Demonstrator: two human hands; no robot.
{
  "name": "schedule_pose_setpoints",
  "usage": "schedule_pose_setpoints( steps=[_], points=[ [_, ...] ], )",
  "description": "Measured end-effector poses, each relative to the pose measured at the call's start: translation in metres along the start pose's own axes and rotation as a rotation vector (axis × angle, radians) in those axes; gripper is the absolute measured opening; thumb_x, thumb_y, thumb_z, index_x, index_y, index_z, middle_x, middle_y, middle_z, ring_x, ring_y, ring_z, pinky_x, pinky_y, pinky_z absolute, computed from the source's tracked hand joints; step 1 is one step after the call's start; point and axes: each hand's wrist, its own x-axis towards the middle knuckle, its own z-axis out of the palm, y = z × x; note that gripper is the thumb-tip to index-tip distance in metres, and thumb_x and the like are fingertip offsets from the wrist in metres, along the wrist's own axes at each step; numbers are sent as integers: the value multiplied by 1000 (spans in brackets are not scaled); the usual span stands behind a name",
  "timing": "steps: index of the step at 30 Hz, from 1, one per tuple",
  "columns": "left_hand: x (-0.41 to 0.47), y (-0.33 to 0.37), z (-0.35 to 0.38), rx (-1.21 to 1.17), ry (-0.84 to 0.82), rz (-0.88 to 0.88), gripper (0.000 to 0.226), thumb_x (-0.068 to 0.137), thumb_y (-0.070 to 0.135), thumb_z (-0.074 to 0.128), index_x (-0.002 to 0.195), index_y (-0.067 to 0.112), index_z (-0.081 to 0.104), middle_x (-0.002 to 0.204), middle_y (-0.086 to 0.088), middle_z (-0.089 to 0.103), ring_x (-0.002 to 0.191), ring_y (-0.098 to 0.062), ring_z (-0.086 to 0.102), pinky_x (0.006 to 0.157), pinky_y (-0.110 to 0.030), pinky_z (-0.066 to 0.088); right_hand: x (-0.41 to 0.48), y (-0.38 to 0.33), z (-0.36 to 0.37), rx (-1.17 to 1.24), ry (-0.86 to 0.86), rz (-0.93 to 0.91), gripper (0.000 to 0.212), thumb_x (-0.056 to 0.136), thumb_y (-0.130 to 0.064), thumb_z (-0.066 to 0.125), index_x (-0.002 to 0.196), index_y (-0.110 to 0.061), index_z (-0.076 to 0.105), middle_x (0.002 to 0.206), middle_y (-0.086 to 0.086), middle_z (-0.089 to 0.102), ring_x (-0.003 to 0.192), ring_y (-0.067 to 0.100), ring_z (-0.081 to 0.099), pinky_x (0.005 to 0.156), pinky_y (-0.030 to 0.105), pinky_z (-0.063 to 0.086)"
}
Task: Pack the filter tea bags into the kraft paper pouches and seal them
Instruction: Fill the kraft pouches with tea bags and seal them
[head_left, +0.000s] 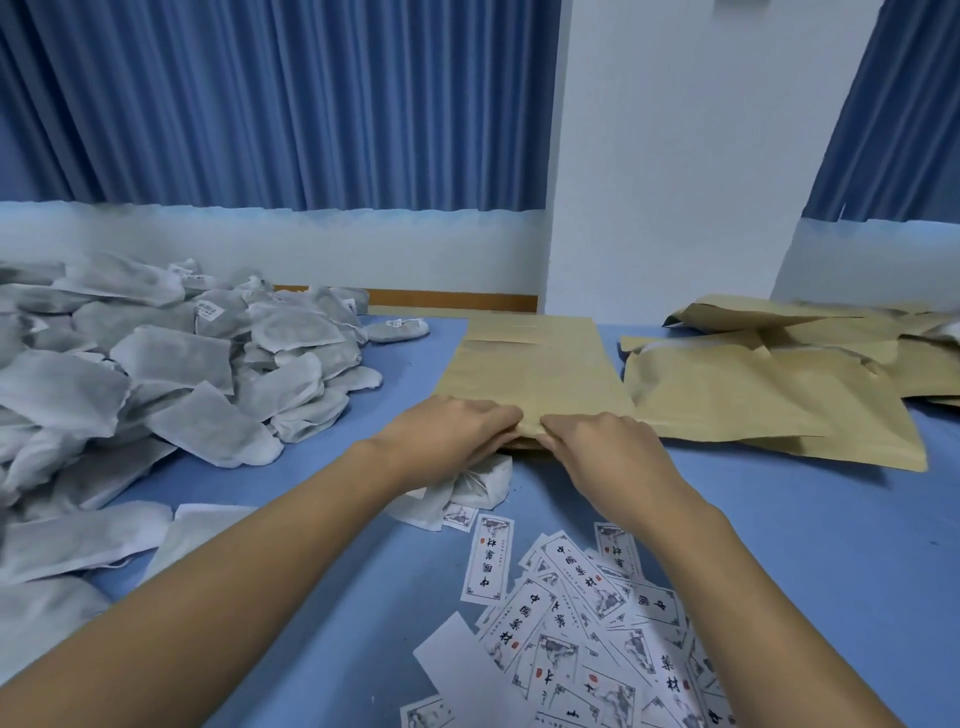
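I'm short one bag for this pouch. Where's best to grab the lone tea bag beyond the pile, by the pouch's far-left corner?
Probably its right end. The lone tea bag lies flat, lengthwise left-to-right; that end sits free on the table, while the pile crowds its left. Come from above and the right, pinching across its short width.

The left hand (448, 430) and right hand (605, 448) are bare, with plain fingers. Behind each hand runs a bare arm, the left forearm (234, 577) and right forearm (748, 587), narrow at the wrist and broadening toward the elbow.
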Motion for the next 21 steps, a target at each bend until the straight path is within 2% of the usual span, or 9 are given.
schedule_pose_setpoints(
  steps=[3,6,8,9,11,13,16,18,21],
  points=[
    [-8,-9,-5,42,-44,-3,22,100,22,44,116,16,59,97,0,64,81,-28,60,66,-37,44,1,0,2,-58,25,-5,22,106,-30,33,102,-23,53,69,-3,50,64,31,49,57,34,32],
    [-13,-11,-12,-15,-65,-77,29,90,9,51,116,17,59,95,0,64,82,-29,60,67,-36,42,4,-2,0,-48,23,-4,14,99,-15,43,101,-24,53,71,-5,43,64,30,49,56,34,35],
    [-15,-6,-16,-38,122,-64,29,89,2,59,114,13,65,100,-2,67,94,-29,63,81,-37,47,5,-5,-2,-27,37,8,21,92,-8,48,100,-26,55,76,-6,47,67,28,50,56,34,35],
    [-16,0,-15,-12,295,-57,25,90,0,63,112,9,68,104,-4,68,101,-28,63,88,-39,48,4,-5,-2,-5,67,27,21,91,-8,49,98,-26,58,76,-6,50,68,28,52,56,33,35],
    [-19,25,-7,-77,671,-143,11,94,10,68,103,7,71,103,-5,67,98,-27,61,88,-37,47,3,-5,-4,67,175,63,14,97,-19,53,94,-27,65,75,-5,62,69,28,57,55,32,36],
    [-23,57,3,-445,858,-408,13,93,30,70,91,17,67,89,3,64,83,-17,59,78,-27,46,2,-4,-7,173,279,86,15,98,-31,58,90,-28,70,72,-5,66,68,26,60,54,30,37],
    [-19,91,12,-1371,630,-897,42,77,64,74,89,25,64,79,-3,71,68,-13,65,60,-30,51,3,-2,-16,319,293,95,13,95,-39,63,92,-32,73,79,-12,71,78,18,64,62,34,50],
    [-17,97,19,-1746,432,-934,58,75,65,71,108,18,67,97,-8,76,87,-17,74,66,-32,59,4,2,-24,465,158,39,11,91,-42,66,96,-37,75,86,-19,74,85,9,67,72,37,55],
    [-17,95,24,-1975,422,-775,58,89,54,61,124,8,65,120,-14,72,115,-25,68,91,-34,58,2,2,-30,623,-30,-44,17,82,-49,68,91,-37,76,82,-22,73,83,1,68,77,37,56]
  ],
)
